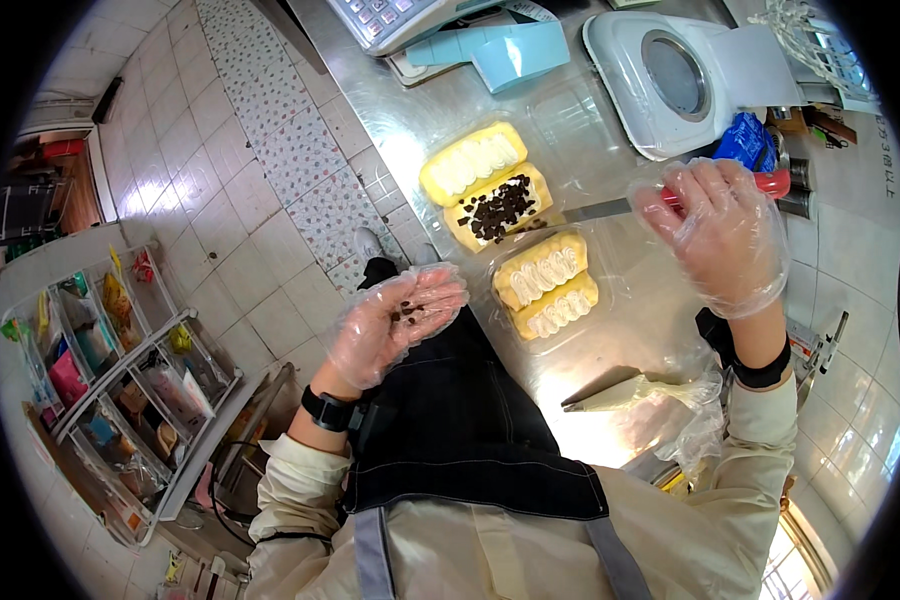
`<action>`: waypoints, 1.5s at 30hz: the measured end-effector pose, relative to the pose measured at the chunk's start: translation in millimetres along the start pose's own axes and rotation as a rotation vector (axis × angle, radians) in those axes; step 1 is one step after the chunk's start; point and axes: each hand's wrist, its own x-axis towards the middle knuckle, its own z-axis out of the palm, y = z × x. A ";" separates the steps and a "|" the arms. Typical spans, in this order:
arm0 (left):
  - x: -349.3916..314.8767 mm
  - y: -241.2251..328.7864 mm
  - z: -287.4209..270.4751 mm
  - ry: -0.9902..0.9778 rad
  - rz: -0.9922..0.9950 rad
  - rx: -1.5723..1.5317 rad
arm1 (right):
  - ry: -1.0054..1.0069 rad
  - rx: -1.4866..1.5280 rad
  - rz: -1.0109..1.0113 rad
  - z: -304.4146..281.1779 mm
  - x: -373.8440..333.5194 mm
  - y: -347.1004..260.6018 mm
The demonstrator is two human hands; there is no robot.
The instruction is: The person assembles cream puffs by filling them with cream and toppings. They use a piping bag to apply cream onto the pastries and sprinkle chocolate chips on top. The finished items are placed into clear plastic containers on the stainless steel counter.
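My left hand (400, 315), in a clear plastic glove, is held palm up with its fingers stretched out; a few dark chocolate-like bits lie on it. Also gloved, my right hand (720, 235) is closed around the red handle of a knife (598, 209). Its flat metal blade points left, its tip beside a yellow cake piece (498, 208) topped with white cream and dark bits. Behind that piece is another yellow cake (473, 163) with piped pale cream. Nearer me, two smaller cake pieces (545, 285) with piped cream sit in a clear plastic box.
On the metal table, a filled piping bag (630, 393) lies near my right forearm. A white kitchen scale (660, 85), a light-blue tape-like roll (515, 55) and a keypad device (385, 18) stand at the back. Left, beyond the tiled floor, is a rack (120, 370) of packets.
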 end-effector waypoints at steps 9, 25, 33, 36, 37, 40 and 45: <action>6.9 -2.5 3.9 -0.031 -0.001 -0.003 | -0.036 0.061 0.018 7.0 -3.7 -4.4; 19.1 -2.4 8.5 -0.028 -0.023 0.004 | -0.125 0.156 0.097 1.1 -12.6 -8.3; 19.0 -2.9 5.4 -0.039 -0.025 -0.030 | -0.255 0.313 0.198 -26.5 -25.0 -34.1; 19.8 -3.1 6.0 -0.035 -0.034 -0.039 | -0.252 0.284 0.192 -23.4 -22.4 -33.6; 20.2 -3.2 6.2 -0.034 -0.037 -0.042 | -0.259 0.277 0.189 -21.8 -21.1 -32.9; 20.1 -3.0 7.3 -0.048 -0.021 -0.022 | -0.244 0.263 0.185 -20.8 -15.3 -33.8; 20.6 -2.1 7.8 -0.050 -0.023 -0.023 | -0.216 0.245 0.149 -15.1 -10.0 -36.1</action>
